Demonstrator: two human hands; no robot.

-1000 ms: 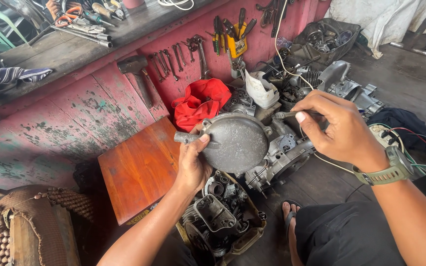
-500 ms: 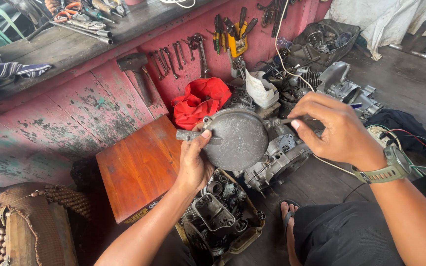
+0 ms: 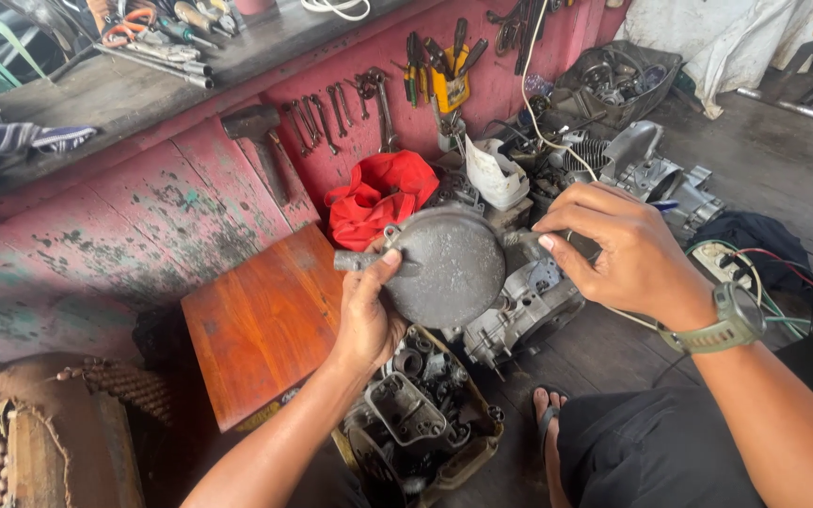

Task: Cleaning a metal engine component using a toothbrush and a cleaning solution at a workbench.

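Two bare hands working on a grey engine on a workshop floor

Left hand grips the round grey cover on the engine; right hand fingers pinch together beside it, red cloth behind

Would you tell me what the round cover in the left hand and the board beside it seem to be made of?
The round cover looks like cast metal, probably aluminium: dull grey, grimy, matte. The board looks like wood: reddish-brown, with visible grain and a smooth, slightly glossy face. The left hand grips the cover's edge.
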